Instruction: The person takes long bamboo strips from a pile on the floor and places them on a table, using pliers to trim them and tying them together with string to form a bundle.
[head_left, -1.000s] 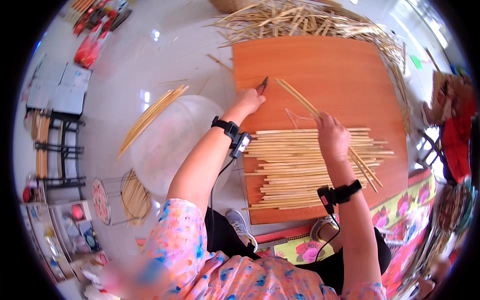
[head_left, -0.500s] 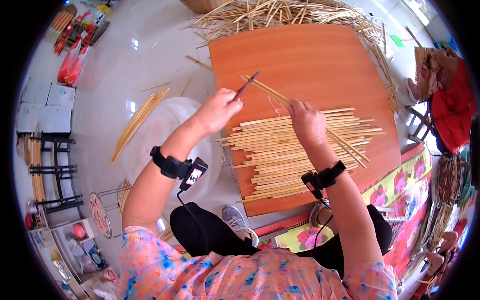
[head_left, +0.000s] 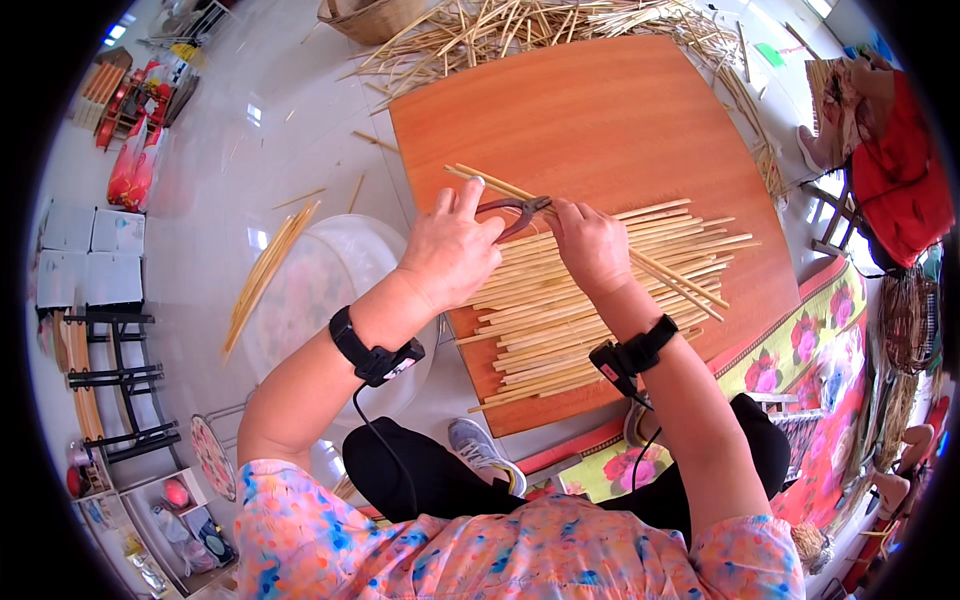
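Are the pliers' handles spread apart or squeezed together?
Spread apart: a gap shows between the pliers' handles by the left hand. Cannot tell whether the jaws are shut.

We see the bare left hand (head_left: 448, 248) holding dark metal pliers with reddish-brown curved handles (head_left: 530, 207), the handles spread apart. Their tip reaches the bare right hand (head_left: 592, 248), which grips a few long, thin, pale yellow sticks (head_left: 680, 278) slantwise; whether the pliers bite on them, we cannot quite tell. Below, we find a row of similar straight pale sticks (head_left: 560, 325) lying side by side on an orange-brown wooden board (head_left: 560, 110). Beyond its far edge lies a loose heap of straw-coloured sticks (head_left: 560, 18).
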